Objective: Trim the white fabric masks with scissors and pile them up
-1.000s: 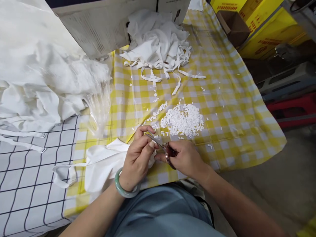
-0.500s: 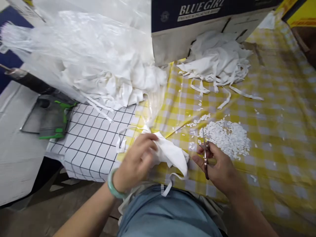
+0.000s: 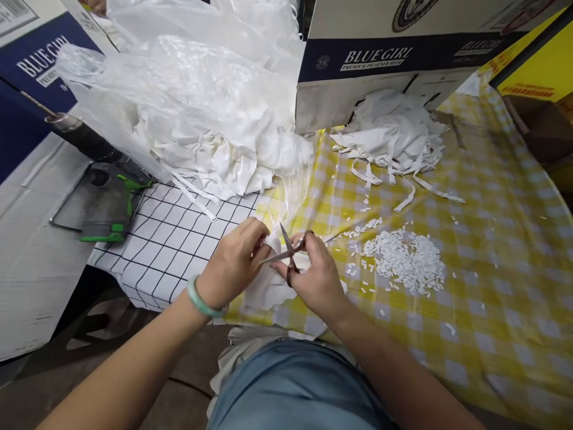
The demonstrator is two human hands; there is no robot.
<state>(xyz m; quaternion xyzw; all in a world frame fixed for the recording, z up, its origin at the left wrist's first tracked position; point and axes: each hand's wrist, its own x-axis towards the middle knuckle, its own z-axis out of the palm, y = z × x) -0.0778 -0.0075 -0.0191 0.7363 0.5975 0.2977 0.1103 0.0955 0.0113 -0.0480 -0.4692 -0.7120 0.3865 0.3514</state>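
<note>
My left hand (image 3: pixel 237 257), with a pale green bangle (image 3: pixel 200 298) at its wrist, pinches part of a white cloth piece (image 3: pixel 275 289) near the table's front edge. In my right hand (image 3: pixel 320 278) is a pair of scissors (image 3: pixel 289 251), its blades spread and pointing left toward the left fingertips. The cloth lies below both hands and is partly covered by them. To the right spreads a heap of small white clippings (image 3: pixel 405 257). Whether the blades touch the cloth, I cannot tell.
A clear plastic bag (image 3: pixel 179 77) of white fabric fills the back left. Behind the clippings, a pile of white strapped pieces (image 3: pixel 396 128) lies before a Blue Girl carton (image 3: pixel 380 57). A green-and-black power tool (image 3: pixel 105 197) is at the left.
My right hand has brought the scissors left, up to my left hand, and the blades are now apart. My left hand has drawn in and closed on the cloth. The view has shifted.
</note>
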